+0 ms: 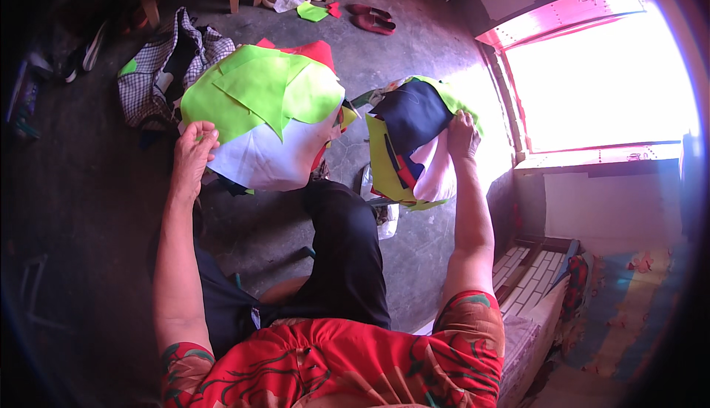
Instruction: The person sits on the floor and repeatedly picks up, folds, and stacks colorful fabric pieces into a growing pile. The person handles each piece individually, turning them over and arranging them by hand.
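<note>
Two heaps of cut fabric pieces stand in front of me. On the left heap, bright green fabric pieces point(255, 86) overlap a white fabric piece point(262, 160), with red scraps at the back. My left hand point(196, 149) has its fingers curled in a pinch at the near left edge of these pieces. To the right, a navy fabric piece point(410, 112) tops the other heap, beside yellow-green and pale pink pieces point(436, 171). Closed on the right edge of that heap, at a green fabric piece point(451, 97), is my right hand point(464, 136). Its fingertips are partly hidden.
A checked cloth bag point(148, 86) slumps on the floor behind the left heap. Dark red shoes point(372, 20) and a green scrap point(312, 12) lie farther back, near a wooden-legged table or bed. A bright window point(599, 83) is at right, above a slatted bench point(525, 271).
</note>
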A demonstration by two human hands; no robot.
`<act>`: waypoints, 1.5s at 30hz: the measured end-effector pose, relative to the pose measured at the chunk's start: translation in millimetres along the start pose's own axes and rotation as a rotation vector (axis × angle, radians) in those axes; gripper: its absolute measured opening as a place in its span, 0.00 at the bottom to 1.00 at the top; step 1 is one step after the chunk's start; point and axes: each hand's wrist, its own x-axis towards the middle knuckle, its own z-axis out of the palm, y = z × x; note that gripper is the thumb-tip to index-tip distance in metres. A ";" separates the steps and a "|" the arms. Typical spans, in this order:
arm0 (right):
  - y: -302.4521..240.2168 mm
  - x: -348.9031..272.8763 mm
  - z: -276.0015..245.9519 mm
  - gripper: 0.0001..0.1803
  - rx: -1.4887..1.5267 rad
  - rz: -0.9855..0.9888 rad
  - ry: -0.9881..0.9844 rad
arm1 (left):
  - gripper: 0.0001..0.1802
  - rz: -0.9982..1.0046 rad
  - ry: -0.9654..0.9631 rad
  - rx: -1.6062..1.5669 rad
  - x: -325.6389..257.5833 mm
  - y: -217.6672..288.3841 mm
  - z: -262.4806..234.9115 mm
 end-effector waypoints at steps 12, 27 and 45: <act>15.7 -4.6 9.0 0.12 0.152 -0.017 0.089 | 0.12 -0.002 -0.013 0.030 0.1 0.0 -2.8; 29.8 8.2 23.1 0.09 -0.043 0.069 0.060 | 0.11 -0.010 -0.028 0.023 -1.2 2.7 0.4; -14.8 26.2 -114.8 0.16 0.678 0.223 0.499 | 0.12 -0.004 -0.039 -0.018 0.0 -0.1 -5.7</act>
